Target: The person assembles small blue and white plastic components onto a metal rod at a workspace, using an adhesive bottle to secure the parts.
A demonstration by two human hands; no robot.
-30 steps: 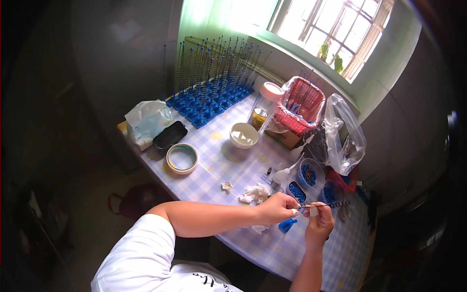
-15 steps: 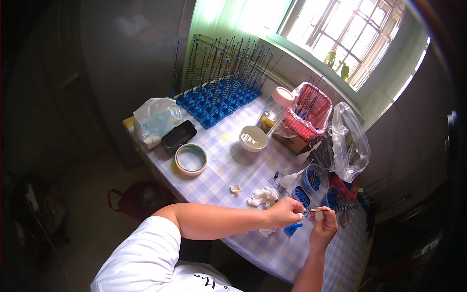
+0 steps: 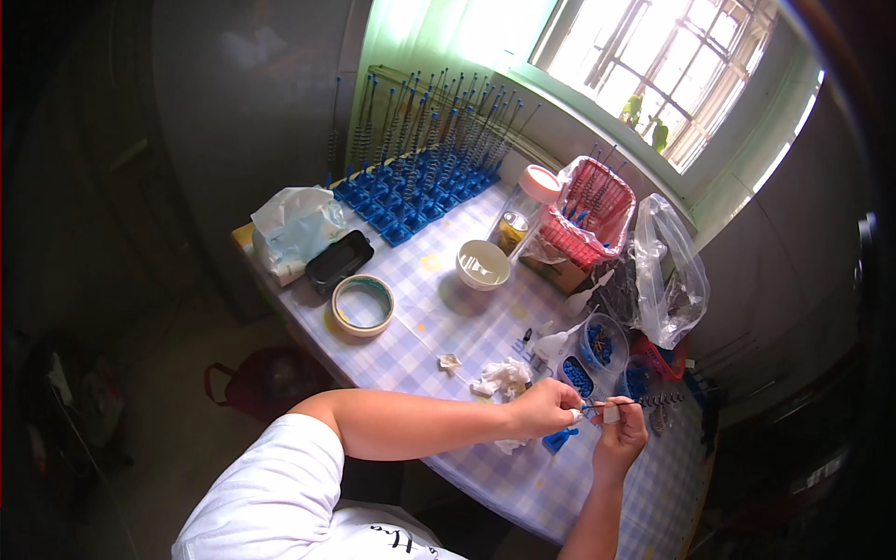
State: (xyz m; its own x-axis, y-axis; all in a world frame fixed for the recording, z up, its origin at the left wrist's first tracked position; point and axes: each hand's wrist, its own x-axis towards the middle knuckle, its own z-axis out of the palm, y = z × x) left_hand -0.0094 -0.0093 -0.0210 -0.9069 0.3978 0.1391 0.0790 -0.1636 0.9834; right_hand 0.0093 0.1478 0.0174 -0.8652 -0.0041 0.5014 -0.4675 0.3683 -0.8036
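Both hands meet over the right part of the table. My right hand (image 3: 621, 437) pinches a thin dark rod with a spiral coil (image 3: 661, 399) that sticks out to the right beyond its fingers. At the rod's other end, where a bit of blue shows, my left hand (image 3: 546, 409) has its fingertips closed; the small part between them is mostly hidden. White wrapping covers a finger on each hand. Just below them a blue plastic base (image 3: 558, 441) lies on the cloth. Close by are an oval tub of small blue pieces (image 3: 577, 376) and a round clear tub (image 3: 600, 343).
Many coiled rods stand in blue bases (image 3: 401, 201) at the back left. A tape roll (image 3: 364, 305), white bowl (image 3: 483, 265), lidded jar (image 3: 539, 185) and red basket (image 3: 590, 219) stand around the table. Crumpled tissue (image 3: 504, 378) lies beside my left forearm.
The whole view has shifted very slightly. Both hands keep nearly the same pose on the rod.
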